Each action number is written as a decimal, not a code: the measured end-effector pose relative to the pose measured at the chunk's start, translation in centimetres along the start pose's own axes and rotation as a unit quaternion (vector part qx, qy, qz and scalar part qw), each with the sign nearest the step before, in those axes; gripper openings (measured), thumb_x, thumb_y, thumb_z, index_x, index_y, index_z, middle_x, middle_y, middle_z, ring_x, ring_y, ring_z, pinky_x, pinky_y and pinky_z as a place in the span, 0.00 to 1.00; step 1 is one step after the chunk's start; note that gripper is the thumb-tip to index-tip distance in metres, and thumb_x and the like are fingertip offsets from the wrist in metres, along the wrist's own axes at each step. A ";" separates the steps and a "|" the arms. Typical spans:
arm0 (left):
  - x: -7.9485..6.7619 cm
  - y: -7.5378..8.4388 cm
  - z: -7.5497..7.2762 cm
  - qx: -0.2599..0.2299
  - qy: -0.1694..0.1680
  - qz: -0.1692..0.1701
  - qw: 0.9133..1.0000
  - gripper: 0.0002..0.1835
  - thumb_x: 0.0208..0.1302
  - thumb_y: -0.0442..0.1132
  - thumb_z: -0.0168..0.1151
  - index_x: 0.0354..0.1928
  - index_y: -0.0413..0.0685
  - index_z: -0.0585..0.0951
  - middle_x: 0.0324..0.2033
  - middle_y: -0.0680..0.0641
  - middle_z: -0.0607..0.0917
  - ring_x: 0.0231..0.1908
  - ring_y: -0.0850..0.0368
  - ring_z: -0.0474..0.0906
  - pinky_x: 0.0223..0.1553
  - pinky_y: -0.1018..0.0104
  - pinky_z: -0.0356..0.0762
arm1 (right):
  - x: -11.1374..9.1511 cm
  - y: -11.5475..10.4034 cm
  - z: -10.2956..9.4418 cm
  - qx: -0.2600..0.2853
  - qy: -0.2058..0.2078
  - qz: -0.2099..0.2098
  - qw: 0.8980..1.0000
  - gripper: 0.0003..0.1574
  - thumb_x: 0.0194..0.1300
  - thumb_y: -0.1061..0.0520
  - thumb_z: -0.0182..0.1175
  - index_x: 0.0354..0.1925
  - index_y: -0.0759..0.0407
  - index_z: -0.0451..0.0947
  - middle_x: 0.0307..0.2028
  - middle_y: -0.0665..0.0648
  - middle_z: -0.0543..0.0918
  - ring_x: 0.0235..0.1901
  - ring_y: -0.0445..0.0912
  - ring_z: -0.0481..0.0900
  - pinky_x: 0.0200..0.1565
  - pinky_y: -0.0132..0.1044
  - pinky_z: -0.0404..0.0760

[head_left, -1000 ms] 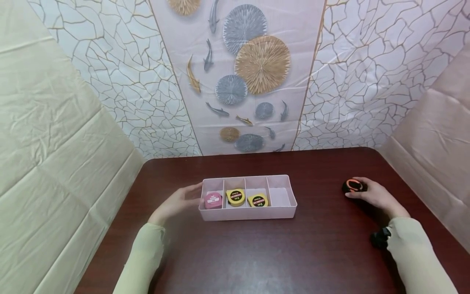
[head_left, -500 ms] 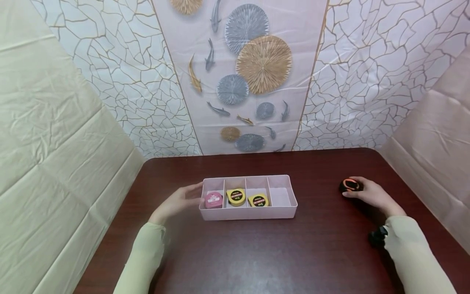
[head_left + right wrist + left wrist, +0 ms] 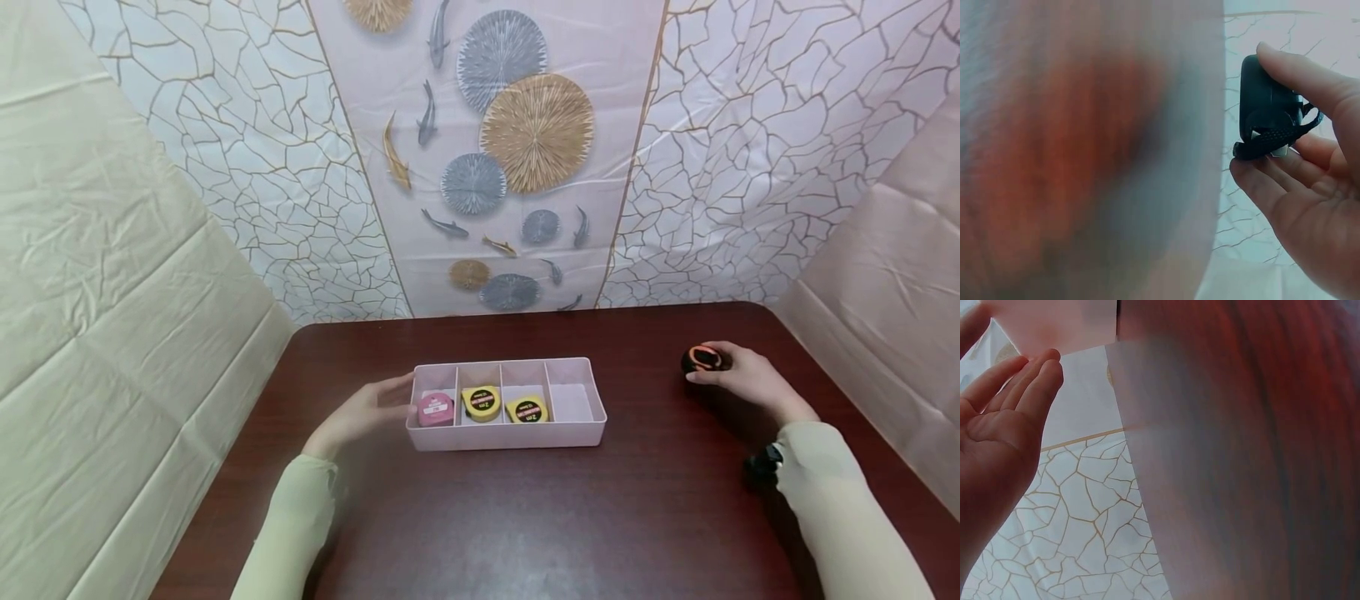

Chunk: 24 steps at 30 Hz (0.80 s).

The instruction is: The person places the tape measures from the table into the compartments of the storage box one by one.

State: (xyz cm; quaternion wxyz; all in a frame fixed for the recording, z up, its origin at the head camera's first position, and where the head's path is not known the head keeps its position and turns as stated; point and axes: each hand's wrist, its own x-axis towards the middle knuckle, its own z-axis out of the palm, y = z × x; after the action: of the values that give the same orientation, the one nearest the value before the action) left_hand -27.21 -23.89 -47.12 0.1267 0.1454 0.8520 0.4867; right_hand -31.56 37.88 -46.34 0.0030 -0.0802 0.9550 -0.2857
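Note:
A pale pink divided box [image 3: 506, 438] stands mid-table in the head view. Its leftmost compartment holds a pink tape measure [image 3: 436, 410]. Two yellow tape measures, one [image 3: 481, 403] upright-facing and one [image 3: 528, 411] nearer the front wall, lie in the two middle compartments. My left hand [image 3: 360, 421] rests against the box's left end, fingers extended and thumb by the front corner. Over the table's right side, my right hand [image 3: 750, 375] grips a black and orange tape measure [image 3: 702, 359] between thumb and fingers. Its black strap [image 3: 1279, 140] dangles in the right wrist view.
The dark red-brown table [image 3: 510, 517] reaches back to a patterned cloth [image 3: 495, 208]. Pale fabric walls [image 3: 135, 317] slope along both sides. A small black device [image 3: 763, 463] sits at the right wrist.
My right hand has carried the black and orange tape measure a little left and farther back. The left hand and the box stay in place.

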 end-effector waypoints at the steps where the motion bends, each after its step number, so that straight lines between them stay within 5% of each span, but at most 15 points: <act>1: 0.0 0.0 0.0 0.000 0.000 0.001 1.000 0.37 0.66 0.46 0.69 0.75 0.56 0.67 0.68 0.53 0.74 0.66 0.55 0.72 0.65 0.50 0.70 | 0.1 -0.3 -0.2 -0.001 0.003 -0.002 1.000 0.53 0.62 0.39 0.70 0.67 0.75 0.64 0.54 0.77 0.78 0.52 0.66 0.77 0.51 0.62 0.74; 24: -0.1 -0.3 -0.1 -0.014 -0.003 -0.002 1.000 0.36 0.66 0.47 0.69 0.75 0.62 0.68 0.69 0.55 0.73 0.67 0.55 0.72 0.65 0.48 0.70 | 2.1 -6.2 -3.0 0.010 0.052 -0.045 0.998 0.51 0.60 0.38 0.72 0.68 0.68 0.67 0.53 0.72 0.81 0.51 0.62 0.80 0.51 0.59 0.73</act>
State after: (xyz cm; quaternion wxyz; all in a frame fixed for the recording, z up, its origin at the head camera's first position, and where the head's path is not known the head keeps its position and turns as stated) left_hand -27.21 -24.10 -47.31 0.1326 0.1436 0.8448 0.4981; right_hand -32.81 34.08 -40.32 -0.0589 -0.1081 0.9463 -0.2990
